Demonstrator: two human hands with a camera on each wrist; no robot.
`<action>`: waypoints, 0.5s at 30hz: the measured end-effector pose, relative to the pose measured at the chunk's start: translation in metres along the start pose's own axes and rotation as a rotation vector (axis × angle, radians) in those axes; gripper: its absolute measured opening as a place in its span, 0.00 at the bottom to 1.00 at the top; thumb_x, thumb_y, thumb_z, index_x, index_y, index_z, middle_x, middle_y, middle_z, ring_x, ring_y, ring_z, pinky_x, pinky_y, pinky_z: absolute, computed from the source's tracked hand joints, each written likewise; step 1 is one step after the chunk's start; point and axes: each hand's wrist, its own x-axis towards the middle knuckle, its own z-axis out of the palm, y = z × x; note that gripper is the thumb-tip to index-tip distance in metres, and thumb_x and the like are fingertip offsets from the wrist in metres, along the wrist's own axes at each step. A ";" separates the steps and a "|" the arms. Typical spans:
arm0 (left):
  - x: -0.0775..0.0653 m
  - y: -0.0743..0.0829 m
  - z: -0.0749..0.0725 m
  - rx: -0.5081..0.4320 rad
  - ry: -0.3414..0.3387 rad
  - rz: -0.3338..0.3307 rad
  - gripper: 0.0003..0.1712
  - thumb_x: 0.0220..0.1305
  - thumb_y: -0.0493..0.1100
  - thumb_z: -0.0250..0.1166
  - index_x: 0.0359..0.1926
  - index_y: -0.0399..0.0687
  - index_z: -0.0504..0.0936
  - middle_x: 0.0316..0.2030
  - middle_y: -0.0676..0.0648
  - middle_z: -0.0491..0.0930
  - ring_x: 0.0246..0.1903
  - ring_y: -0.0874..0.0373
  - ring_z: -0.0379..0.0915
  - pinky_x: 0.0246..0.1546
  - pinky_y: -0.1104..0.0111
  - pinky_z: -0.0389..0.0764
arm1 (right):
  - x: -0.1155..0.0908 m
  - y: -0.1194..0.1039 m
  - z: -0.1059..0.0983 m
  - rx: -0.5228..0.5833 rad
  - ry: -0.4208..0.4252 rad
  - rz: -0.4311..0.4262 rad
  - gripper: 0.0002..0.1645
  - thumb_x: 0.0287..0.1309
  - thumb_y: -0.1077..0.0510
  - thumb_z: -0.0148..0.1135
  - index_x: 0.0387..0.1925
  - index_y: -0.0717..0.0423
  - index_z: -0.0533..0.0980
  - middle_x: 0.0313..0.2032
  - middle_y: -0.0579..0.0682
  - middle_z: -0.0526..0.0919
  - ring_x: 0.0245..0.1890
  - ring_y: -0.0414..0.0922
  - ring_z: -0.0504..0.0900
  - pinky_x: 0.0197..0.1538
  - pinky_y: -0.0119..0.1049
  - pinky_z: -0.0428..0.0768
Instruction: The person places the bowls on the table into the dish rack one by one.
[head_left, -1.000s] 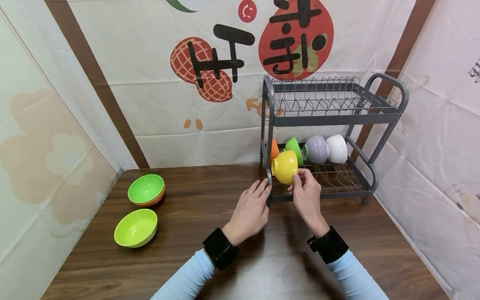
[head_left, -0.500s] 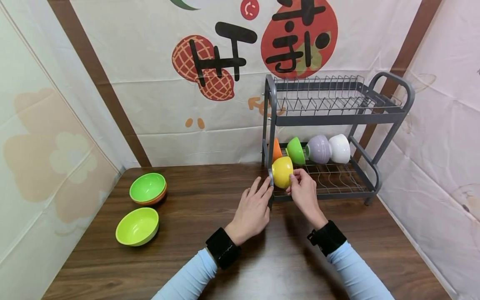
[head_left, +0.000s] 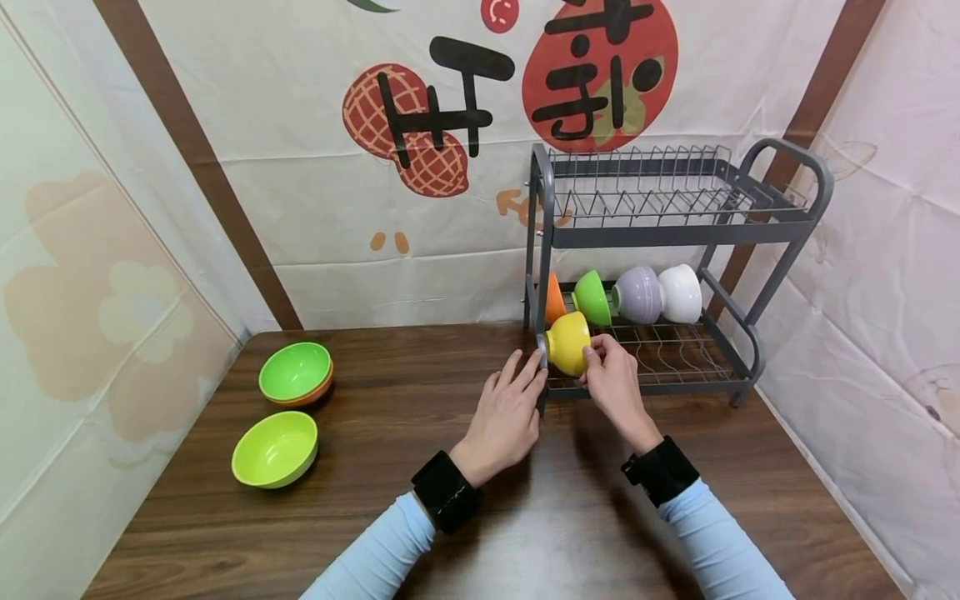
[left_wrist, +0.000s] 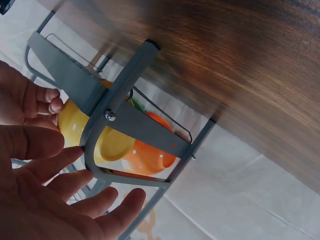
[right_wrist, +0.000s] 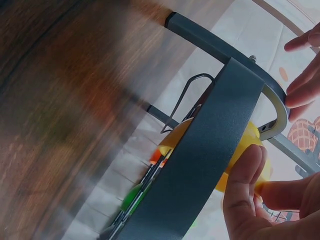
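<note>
A yellow bowl [head_left: 567, 343] lies on its side at the front left of the lower tier of a grey two-tier dish rack [head_left: 681, 236]. My right hand [head_left: 617, 390] pinches its rim between thumb and fingers; the right wrist view shows the bowl [right_wrist: 247, 145] partly hidden behind the rack's front bar. Fingers straight, my left hand [head_left: 504, 417] touches the rack's front left post, as the left wrist view also shows. Behind the yellow bowl sit an orange bowl [head_left: 554, 300], a green bowl [head_left: 592, 298], a lavender bowl [head_left: 638, 295] and a white bowl [head_left: 681, 293], all on their sides.
On the left of the wooden table [head_left: 390, 400] a green bowl [head_left: 295, 371] is stacked in an orange one [head_left: 309, 398]. A lime bowl [head_left: 274, 450] stands in front of them. Printed cloth [head_left: 322, 283] hangs behind and at both sides.
The yellow bowl has come down slightly into the rack's front left corner, with my right hand still gripping its rim. My left hand stays at the post.
</note>
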 end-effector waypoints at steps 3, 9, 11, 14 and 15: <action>0.000 -0.001 -0.001 -0.008 -0.002 -0.001 0.31 0.73 0.42 0.63 0.74 0.45 0.74 0.82 0.47 0.55 0.79 0.44 0.48 0.67 0.45 0.68 | -0.001 -0.001 0.003 -0.033 -0.001 -0.040 0.11 0.79 0.61 0.55 0.51 0.64 0.79 0.33 0.57 0.84 0.26 0.51 0.85 0.28 0.40 0.83; -0.002 -0.001 -0.002 -0.002 -0.009 0.006 0.31 0.74 0.42 0.62 0.75 0.46 0.73 0.82 0.47 0.55 0.79 0.44 0.49 0.67 0.45 0.69 | -0.004 0.000 0.011 -0.147 0.045 -0.162 0.09 0.75 0.62 0.60 0.48 0.66 0.81 0.36 0.57 0.85 0.32 0.51 0.82 0.36 0.45 0.79; -0.002 -0.001 -0.001 0.001 -0.007 0.008 0.31 0.74 0.42 0.62 0.75 0.46 0.74 0.82 0.47 0.55 0.79 0.43 0.49 0.67 0.45 0.69 | -0.006 0.002 0.012 -0.159 0.066 -0.186 0.09 0.74 0.63 0.61 0.47 0.66 0.81 0.35 0.58 0.84 0.32 0.52 0.81 0.37 0.46 0.78; -0.002 0.000 0.000 0.001 -0.001 0.011 0.31 0.73 0.42 0.63 0.74 0.46 0.74 0.82 0.47 0.55 0.79 0.43 0.49 0.66 0.45 0.69 | -0.007 0.004 0.014 -0.163 0.092 -0.221 0.09 0.73 0.63 0.62 0.47 0.67 0.81 0.34 0.58 0.85 0.31 0.52 0.81 0.36 0.46 0.79; -0.001 -0.001 0.001 0.003 0.000 0.012 0.31 0.73 0.42 0.63 0.74 0.46 0.74 0.81 0.46 0.55 0.79 0.43 0.50 0.66 0.45 0.69 | -0.008 0.005 0.015 -0.164 0.100 -0.235 0.09 0.73 0.63 0.63 0.47 0.67 0.81 0.34 0.58 0.85 0.31 0.52 0.81 0.35 0.46 0.79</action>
